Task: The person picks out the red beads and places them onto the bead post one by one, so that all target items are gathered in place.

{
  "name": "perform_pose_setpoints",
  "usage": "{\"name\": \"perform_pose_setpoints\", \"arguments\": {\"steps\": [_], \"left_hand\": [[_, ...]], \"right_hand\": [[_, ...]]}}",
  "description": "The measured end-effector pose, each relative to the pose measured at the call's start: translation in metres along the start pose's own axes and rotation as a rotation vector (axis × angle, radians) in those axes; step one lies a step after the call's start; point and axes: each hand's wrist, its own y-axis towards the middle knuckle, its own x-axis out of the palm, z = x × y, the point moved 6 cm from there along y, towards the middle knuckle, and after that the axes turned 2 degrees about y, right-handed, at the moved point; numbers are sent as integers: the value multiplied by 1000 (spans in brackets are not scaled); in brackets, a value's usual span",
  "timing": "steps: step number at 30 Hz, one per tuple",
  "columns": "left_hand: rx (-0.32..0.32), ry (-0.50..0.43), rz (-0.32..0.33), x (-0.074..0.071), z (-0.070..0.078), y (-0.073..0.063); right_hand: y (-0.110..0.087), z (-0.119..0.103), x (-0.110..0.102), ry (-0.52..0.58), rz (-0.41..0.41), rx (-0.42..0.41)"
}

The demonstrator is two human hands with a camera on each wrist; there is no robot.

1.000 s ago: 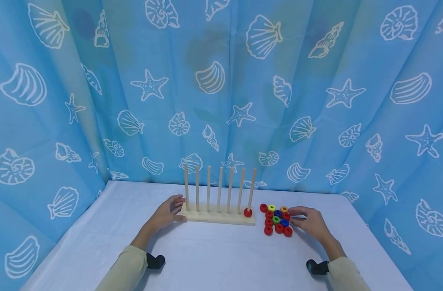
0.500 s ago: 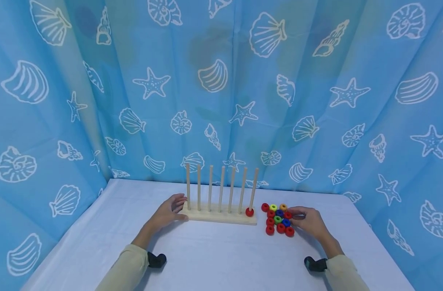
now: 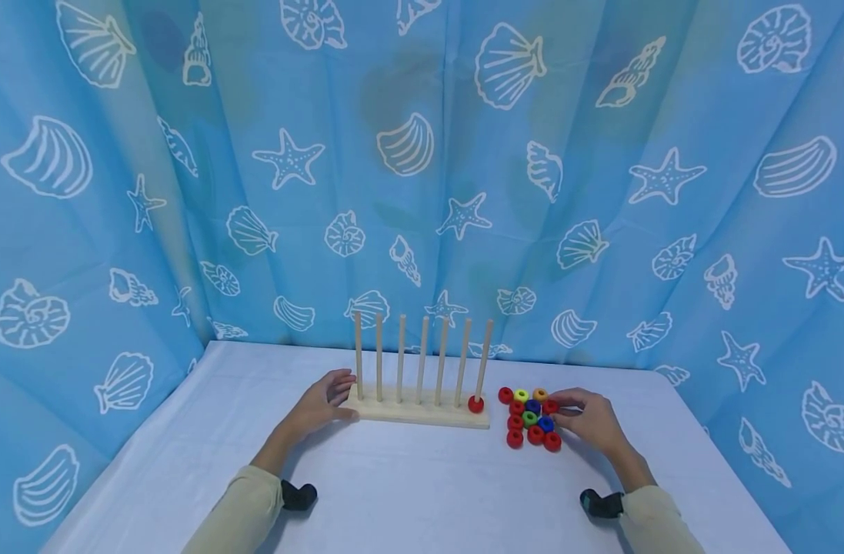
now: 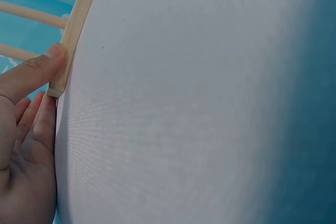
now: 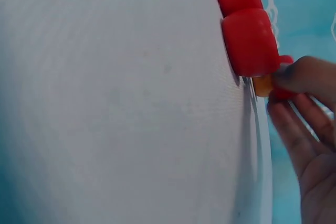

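Note:
My left hand (image 3: 319, 404) grips the left end of a wooden peg rack (image 3: 415, 415). In the left wrist view its thumb lies on the base's front edge (image 4: 73, 35), the fingers around the end. Several upright pegs rise from the rack, and one red bead (image 3: 476, 405) sits at the foot of the rightmost peg. To the rack's right, my right hand (image 3: 591, 423) pinches a red bead (image 5: 283, 94) between thumb and fingers, at the right side of a cluster of beads. That cluster holds red beads (image 3: 552, 442), blue beads (image 3: 546, 424), a green bead (image 3: 529, 419), a yellow bead (image 3: 522, 395) and an orange bead (image 3: 540, 395).
Rack and beads stand on a white-covered table (image 3: 422, 492). A blue curtain (image 3: 366, 192) with white shell prints hangs behind and at the sides. Black wrist devices (image 3: 298, 495) are worn on both forearms.
The view has shifted slightly. The red bead at my right fingertips has moved a little to the right and up, apart from its neighbours. My left hand keeps its hold on the rack.

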Motion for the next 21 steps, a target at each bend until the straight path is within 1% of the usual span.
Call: {"name": "perform_pose_setpoints", "arguments": {"steps": [4,11,17,21], "left_hand": [[4,-3,0,0,0,0],[-6,1,7,0,-1,1],[-11,0,18,0,-1,1],[-14,6,22,1,1,-1]], "right_hand": [[1,-10,-6,24,20,-46],[2,-38,-16,57,47,-151],[3,-68,-27,103,81,-233],[5,-91,-36,135,97,-253]]}}
